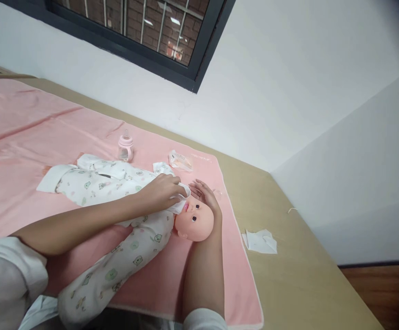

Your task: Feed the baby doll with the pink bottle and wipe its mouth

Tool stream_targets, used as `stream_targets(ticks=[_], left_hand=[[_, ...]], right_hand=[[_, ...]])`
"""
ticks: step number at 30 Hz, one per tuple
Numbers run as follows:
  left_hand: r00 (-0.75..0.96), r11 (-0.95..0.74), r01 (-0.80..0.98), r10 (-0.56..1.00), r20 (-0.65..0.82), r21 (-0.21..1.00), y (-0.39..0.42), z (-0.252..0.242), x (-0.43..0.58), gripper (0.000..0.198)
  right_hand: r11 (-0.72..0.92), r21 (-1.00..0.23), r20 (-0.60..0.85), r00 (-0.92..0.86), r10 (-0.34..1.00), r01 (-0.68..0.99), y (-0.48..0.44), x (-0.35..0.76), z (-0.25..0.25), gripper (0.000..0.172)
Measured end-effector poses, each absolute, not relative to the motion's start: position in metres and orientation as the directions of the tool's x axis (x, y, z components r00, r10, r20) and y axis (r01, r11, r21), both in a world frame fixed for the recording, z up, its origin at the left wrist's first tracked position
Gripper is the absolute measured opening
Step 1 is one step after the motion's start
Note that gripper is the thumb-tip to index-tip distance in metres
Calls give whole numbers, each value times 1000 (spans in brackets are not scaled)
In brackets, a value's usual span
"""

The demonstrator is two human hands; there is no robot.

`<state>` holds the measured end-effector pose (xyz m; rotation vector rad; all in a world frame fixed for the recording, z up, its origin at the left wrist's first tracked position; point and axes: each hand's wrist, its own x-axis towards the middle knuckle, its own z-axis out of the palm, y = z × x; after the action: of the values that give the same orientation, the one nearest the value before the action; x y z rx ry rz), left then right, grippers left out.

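Both forearms reach in from the bottom edge over the pink blanket, where a doll in a printed sleepsuit lies on its back. Fingers of the left hand are pinched shut on a white wipe pressed against the doll's mouth. Open and flat, the right hand rests against the top of the doll's head, gripping nothing.

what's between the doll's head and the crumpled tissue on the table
In the head view, the person's right forearm crosses next to the doll's head; beyond it only bare pink mat and table lead to the tissue.
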<state>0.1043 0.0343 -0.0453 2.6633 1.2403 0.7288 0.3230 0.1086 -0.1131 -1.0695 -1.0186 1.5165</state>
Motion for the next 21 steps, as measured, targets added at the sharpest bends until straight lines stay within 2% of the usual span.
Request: stream_targets(ticks=[8,21], left_hand=[[560,-660,701,744,365,270,34,-45,105,25],[595,-681,681,729,339,268,36,-44,106,26]], right_hand=[[-108,-968,-83,-115,990,-228,102,318,-110,42],[-91,-975,-74,-93,993,-201,97,316,-105,37]])
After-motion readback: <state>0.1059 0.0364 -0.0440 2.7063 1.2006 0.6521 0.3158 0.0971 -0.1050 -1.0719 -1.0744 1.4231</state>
